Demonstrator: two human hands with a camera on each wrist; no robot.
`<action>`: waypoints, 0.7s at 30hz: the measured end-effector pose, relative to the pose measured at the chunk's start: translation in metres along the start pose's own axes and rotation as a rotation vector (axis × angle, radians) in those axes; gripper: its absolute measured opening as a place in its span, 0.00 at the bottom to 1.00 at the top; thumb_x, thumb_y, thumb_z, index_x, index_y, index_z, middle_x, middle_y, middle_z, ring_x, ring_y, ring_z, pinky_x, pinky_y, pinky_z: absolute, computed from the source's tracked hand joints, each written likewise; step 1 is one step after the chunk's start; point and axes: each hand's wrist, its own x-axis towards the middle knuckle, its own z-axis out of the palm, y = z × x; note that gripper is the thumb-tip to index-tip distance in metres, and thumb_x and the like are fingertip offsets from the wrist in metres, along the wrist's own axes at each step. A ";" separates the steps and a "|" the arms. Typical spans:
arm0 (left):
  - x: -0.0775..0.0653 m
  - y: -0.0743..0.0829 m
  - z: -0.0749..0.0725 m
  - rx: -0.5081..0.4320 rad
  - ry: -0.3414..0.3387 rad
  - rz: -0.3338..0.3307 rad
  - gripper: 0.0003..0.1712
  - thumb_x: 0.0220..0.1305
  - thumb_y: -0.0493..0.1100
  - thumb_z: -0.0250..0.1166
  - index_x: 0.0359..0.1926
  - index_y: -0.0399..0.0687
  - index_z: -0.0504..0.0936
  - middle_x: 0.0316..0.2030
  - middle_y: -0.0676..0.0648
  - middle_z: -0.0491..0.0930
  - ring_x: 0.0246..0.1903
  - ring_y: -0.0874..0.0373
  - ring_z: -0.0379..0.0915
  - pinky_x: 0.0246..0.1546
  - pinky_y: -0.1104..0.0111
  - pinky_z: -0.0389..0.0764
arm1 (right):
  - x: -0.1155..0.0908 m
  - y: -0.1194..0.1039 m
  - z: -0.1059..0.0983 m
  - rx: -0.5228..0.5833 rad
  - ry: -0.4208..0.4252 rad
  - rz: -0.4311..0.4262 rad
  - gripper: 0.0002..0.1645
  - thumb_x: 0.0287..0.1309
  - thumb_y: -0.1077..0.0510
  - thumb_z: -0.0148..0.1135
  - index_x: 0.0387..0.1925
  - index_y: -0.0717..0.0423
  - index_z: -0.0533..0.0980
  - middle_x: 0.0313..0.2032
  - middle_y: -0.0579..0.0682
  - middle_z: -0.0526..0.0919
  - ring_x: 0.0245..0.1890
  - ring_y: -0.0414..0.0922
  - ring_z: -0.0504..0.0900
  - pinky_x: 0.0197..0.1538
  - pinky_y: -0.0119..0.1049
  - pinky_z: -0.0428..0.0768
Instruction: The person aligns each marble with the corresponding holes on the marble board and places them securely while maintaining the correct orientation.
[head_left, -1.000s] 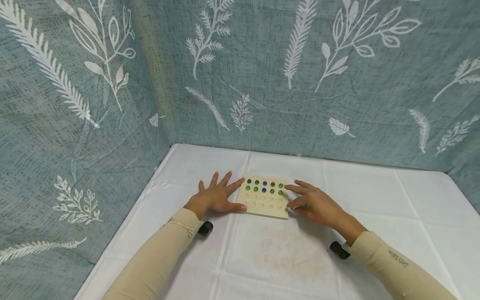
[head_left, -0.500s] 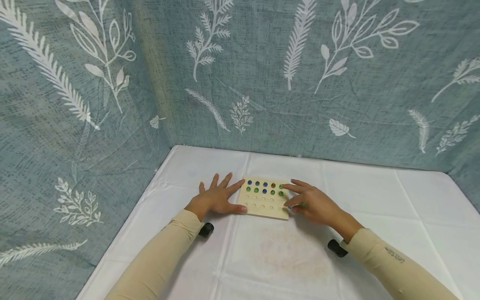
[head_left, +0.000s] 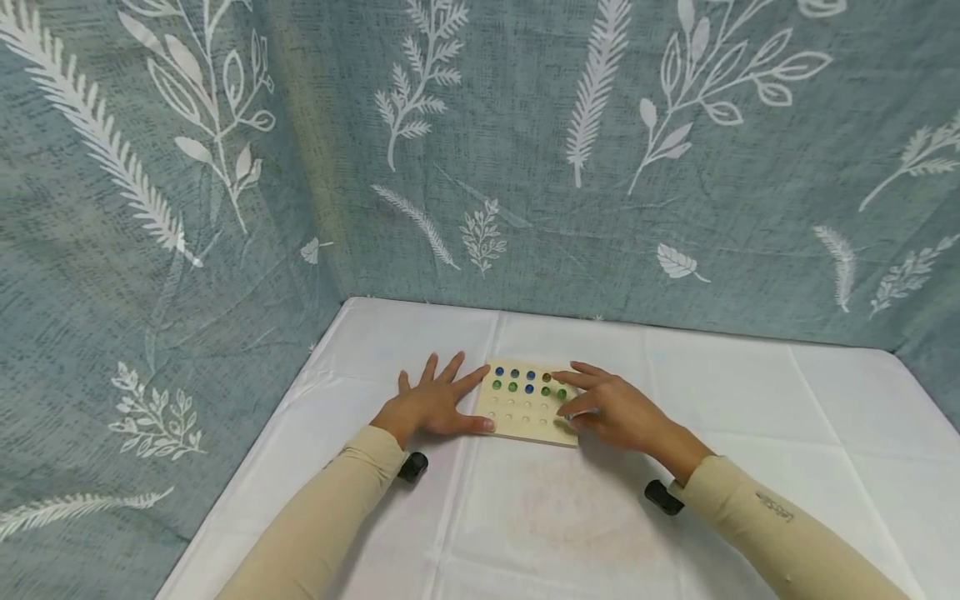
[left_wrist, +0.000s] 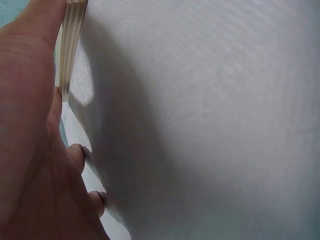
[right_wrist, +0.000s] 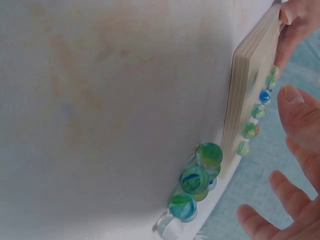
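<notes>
A pale wooden board (head_left: 517,412) with round holes lies on the table. Blue, green and amber marbles fill its two far rows; the visible nearer holes hold none. My left hand (head_left: 431,407) has its fingers spread, with the thumb and index finger touching the board's left corners. Over the board's right side hovers my right hand (head_left: 626,412). Between its thumb and index finger shows a small teal marble (head_left: 567,417); in the right wrist view the thumb (right_wrist: 302,117) hides that grip. Several loose glass marbles (right_wrist: 195,180) rest beside the board's right edge.
A white cloth covers the table (head_left: 555,517). Blue-green curtains (head_left: 555,225) with white leaf prints stand behind it and to the left. Small black devices sit under my left wrist (head_left: 390,429) and right wrist (head_left: 693,462).
My right hand has moved left, further over the board, carrying the teal marble between thumb and index finger. The left hand and the board stay in place.
</notes>
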 end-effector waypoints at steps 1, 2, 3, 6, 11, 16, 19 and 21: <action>0.000 0.000 0.000 -0.002 0.002 0.002 0.55 0.63 0.79 0.61 0.83 0.78 0.44 0.86 0.49 0.31 0.83 0.35 0.19 0.74 0.24 0.31 | 0.001 -0.001 0.000 0.001 0.001 0.000 0.14 0.58 0.66 0.75 0.44 0.50 0.91 0.70 0.58 0.78 0.75 0.68 0.68 0.70 0.60 0.76; 0.000 0.000 0.000 -0.003 0.004 0.004 0.55 0.63 0.78 0.61 0.83 0.78 0.45 0.86 0.49 0.31 0.83 0.35 0.19 0.74 0.24 0.31 | 0.001 -0.001 0.000 0.001 0.002 -0.001 0.14 0.58 0.66 0.75 0.44 0.50 0.91 0.70 0.58 0.78 0.74 0.68 0.68 0.70 0.60 0.76; 0.000 0.000 0.000 -0.005 0.004 0.003 0.55 0.63 0.78 0.61 0.83 0.78 0.45 0.86 0.49 0.31 0.83 0.35 0.19 0.74 0.24 0.31 | 0.002 -0.002 0.000 0.001 0.001 0.001 0.14 0.58 0.66 0.75 0.44 0.50 0.91 0.70 0.58 0.78 0.75 0.68 0.68 0.70 0.59 0.76; 0.001 0.000 0.000 -0.007 0.005 -0.002 0.55 0.63 0.78 0.61 0.83 0.78 0.45 0.86 0.49 0.31 0.83 0.35 0.19 0.74 0.25 0.31 | 0.004 -0.003 0.000 -0.002 0.000 0.004 0.13 0.58 0.65 0.75 0.45 0.50 0.91 0.70 0.58 0.78 0.75 0.67 0.68 0.70 0.59 0.76; 0.002 -0.001 0.002 -0.002 0.008 -0.008 0.55 0.63 0.79 0.60 0.83 0.78 0.45 0.86 0.48 0.31 0.83 0.35 0.20 0.74 0.25 0.31 | 0.007 -0.003 0.001 0.003 0.000 0.003 0.13 0.59 0.65 0.74 0.45 0.50 0.91 0.69 0.58 0.78 0.75 0.67 0.68 0.70 0.59 0.76; 0.002 -0.001 0.002 -0.004 0.007 -0.010 0.55 0.63 0.79 0.60 0.83 0.78 0.45 0.86 0.49 0.31 0.83 0.35 0.20 0.74 0.25 0.31 | 0.011 -0.003 0.003 0.002 0.000 -0.003 0.13 0.58 0.65 0.74 0.45 0.50 0.91 0.70 0.58 0.78 0.75 0.67 0.69 0.70 0.59 0.76; 0.002 -0.001 0.001 -0.008 0.003 -0.009 0.55 0.64 0.78 0.60 0.83 0.79 0.45 0.86 0.49 0.31 0.83 0.35 0.19 0.74 0.25 0.31 | 0.012 -0.003 0.004 0.005 0.003 -0.009 0.14 0.58 0.65 0.75 0.46 0.51 0.90 0.70 0.59 0.78 0.74 0.67 0.69 0.70 0.59 0.76; 0.002 0.000 0.001 -0.010 -0.001 -0.006 0.55 0.63 0.79 0.60 0.83 0.79 0.45 0.86 0.49 0.31 0.83 0.35 0.19 0.74 0.25 0.30 | 0.014 -0.003 0.005 0.004 0.005 -0.017 0.14 0.58 0.65 0.75 0.46 0.51 0.90 0.70 0.59 0.78 0.74 0.68 0.69 0.69 0.59 0.77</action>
